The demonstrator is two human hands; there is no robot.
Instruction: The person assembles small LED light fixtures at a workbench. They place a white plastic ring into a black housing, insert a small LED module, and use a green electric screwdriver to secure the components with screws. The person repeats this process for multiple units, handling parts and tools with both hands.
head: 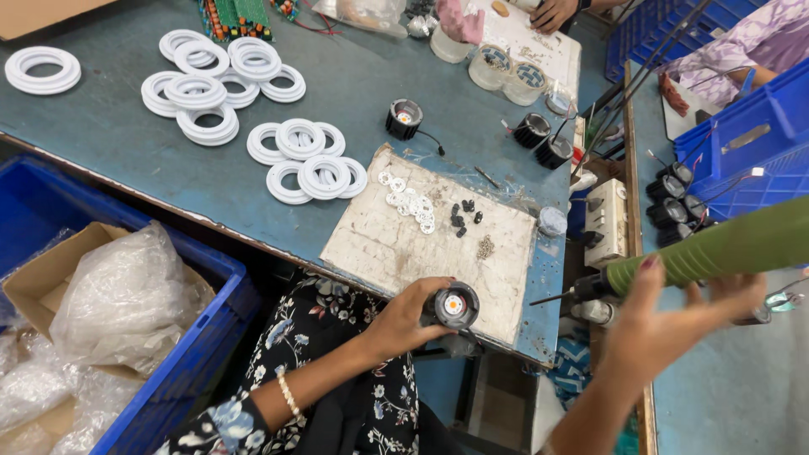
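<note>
Left hand (404, 320) at the near edge of the table (354, 93), fingers curled around a small black round lamp housing (453, 307), its pale face with an orange centre turned up. Housing sits just over the near edge of a worn whitish work board (396, 244).

Right hand (666, 324) off the table's right edge, fingers wrapped around a green powered screwdriver (725, 248); its dark bit (552, 298) points left toward the housing, tip apart from it.

On the board: small white washers (409, 202), a few black parts (462, 216), a little heap of screws (485, 247).

Toward the far left of the table: stacks of white plastic rings (211, 84), more rings (308, 160) just left of the board. Another black housing (404, 118) beyond the board's far edge.

Blue crate (190, 354) below the near edge holds a cardboard box with clear plastic bags (126, 295).

Another person's hand (552, 13) at the far edge.
</note>
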